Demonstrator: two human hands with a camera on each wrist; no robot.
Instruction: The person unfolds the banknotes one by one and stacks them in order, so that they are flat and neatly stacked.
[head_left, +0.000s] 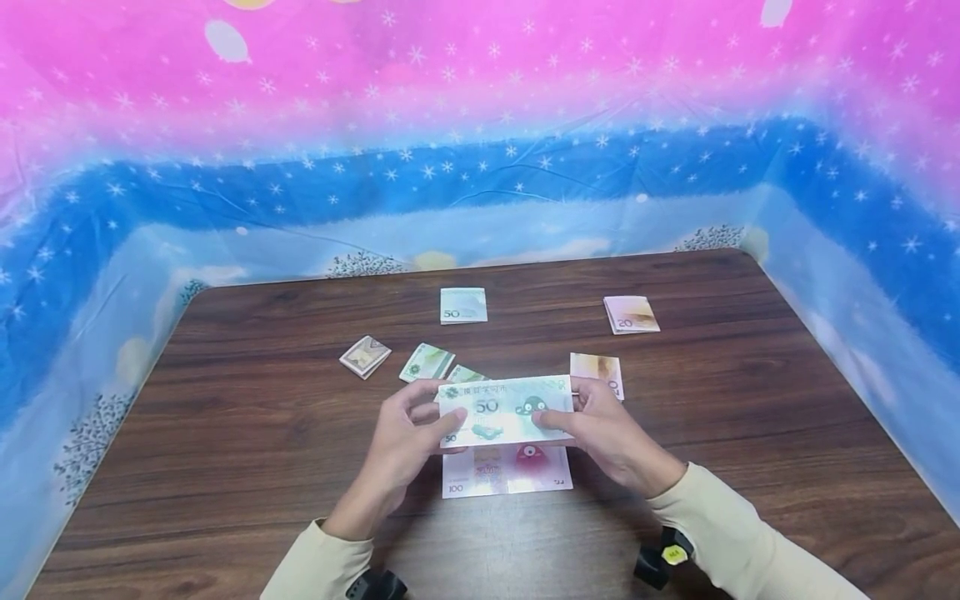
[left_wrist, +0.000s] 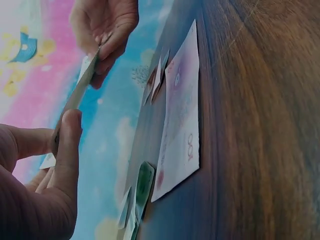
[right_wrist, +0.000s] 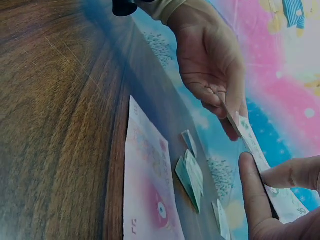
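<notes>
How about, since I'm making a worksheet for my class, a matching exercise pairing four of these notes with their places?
Notes
1. Unfolded 50 note
2. Unfolded 100 note
3. Folded note showing 50
4. Folded note showing 20

Places
A. Rightmost of the notes in the head view
B. Lying on the table, nearest the person
C. Toward the table's far edge, near its middle
D. Held up between the left hand and right hand

Pairs: 1-D, 2-B, 3-C, 4-A
</notes>
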